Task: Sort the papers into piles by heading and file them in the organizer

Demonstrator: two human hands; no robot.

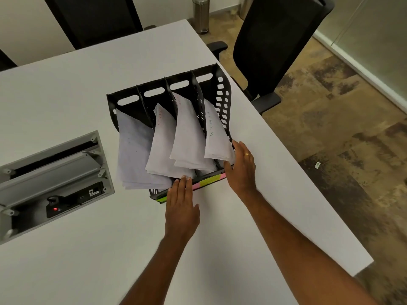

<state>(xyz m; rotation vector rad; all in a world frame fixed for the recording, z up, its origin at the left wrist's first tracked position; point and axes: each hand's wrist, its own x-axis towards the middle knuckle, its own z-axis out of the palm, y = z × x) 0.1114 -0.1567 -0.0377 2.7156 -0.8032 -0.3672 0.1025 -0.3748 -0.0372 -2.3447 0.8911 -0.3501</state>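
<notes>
A black slotted organizer (pixel 222 95) stands on the white table (pixel 66 102) with coloured sticky labels (pixel 209 181) along its near lip. Several stacks of white papers (pixel 189 137) lean out of its compartments, drooping toward me. My left hand (pixel 181 208) lies flat at the organizer's near edge, fingertips touching the front lip beside the papers. My right hand (pixel 241 166), wearing a ring, rests against the organizer's near right corner, fingers spread along its side. Neither hand holds a paper.
An open grey cable box (pixel 52 172) with sockets is set into the table at the left. A black office chair (pixel 273 47) stands past the table's right edge, another chair (pixel 94 18) at the far side. A metal bin (pixel 200 14) stands on the floor.
</notes>
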